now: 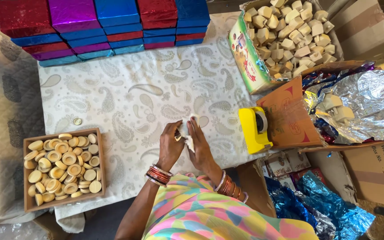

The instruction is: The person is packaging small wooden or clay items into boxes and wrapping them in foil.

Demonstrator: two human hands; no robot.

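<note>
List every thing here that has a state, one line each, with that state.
Left hand: gripping a small white piece.
Right hand: gripping the same white piece.
Wooden tray: full of round discs.
Cardboard box: open, heaped with pale blocks.
Foil boxes: closed, stacked.
Tape dispenser: untouched.

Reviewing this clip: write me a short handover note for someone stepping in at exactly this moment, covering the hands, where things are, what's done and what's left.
Left hand and right hand: together at the near edge of the paisley cloth, both closed on a small white piece; what it is cannot be told.
Wooden tray of round tan pieces at left; a coin above it.
Yellow tape dispenser at right.
Carton of pale blocks top right; silver foil beside it.
Done: stacks of foil-wrapped boxes at the far edge.
Left: both containers look full.
</note>
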